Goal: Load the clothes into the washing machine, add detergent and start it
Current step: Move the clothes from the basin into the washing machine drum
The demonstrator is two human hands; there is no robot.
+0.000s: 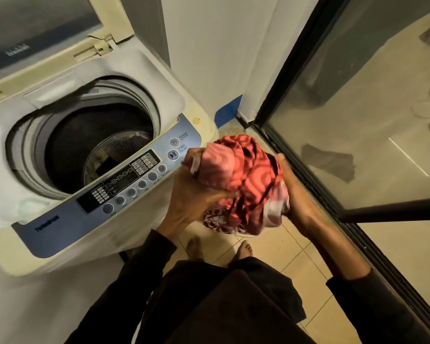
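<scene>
The person is standing barefoot on the tiled floor (pixel 293 247) beside the washer (pixel 90 150), which is sitting to their left with its lid (pixel 42 33) standing raised at the back. Both hands are holding a bundled red-and-pink patterned cloth (pixel 243 177) in the air, just to the right of the washer's front corner and above the floor, not over the drum (pixel 102 150). The left hand (pixel 196 194) is gripping the bundle from the washer side, its fingers curling up and round a pale pink fold at the top of the cloth. The right hand (pixel 293 192) is pressing against the far side and underside of the bundle, thumb lying along the fabric at the top edge; its fingers are hidden behind the cloth, so how far they are curling is not something I can tell, though the hand is plainly bearing the cloth. The drum is lying open and dark, with what is looking like some striped fabric low inside it. The blue control panel (pixel 124 184) is running along the washer's front edge, with round buttons in a row and a start/pause button (pixel 173 155) near its right end, close to the left hand. A glass door (pixel 358 120) in a black frame is standing to the right. Black sleeves are covering both forearms partway.
</scene>
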